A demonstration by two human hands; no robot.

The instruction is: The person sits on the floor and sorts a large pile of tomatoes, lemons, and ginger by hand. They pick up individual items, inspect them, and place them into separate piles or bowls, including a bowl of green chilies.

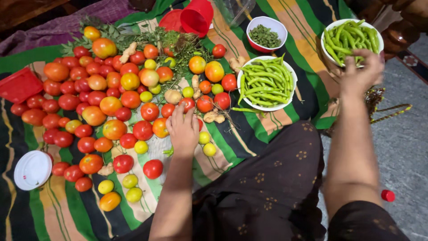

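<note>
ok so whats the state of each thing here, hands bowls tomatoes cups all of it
left hand: flat on the cloth, fingers among the tomatoes, holding nothing
right hand: grip on the near rim of the far bowl of green chillies
middle bowl of green chillies: full, resting on the cloth
small bowl: part filled with small green bits
red cup: tipped on its side
white lid: lying flat

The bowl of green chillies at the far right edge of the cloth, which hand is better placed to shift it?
Right. The right hand already rests on that bowl of green chillies, while the left hand lies flat among the tomatoes.
</note>
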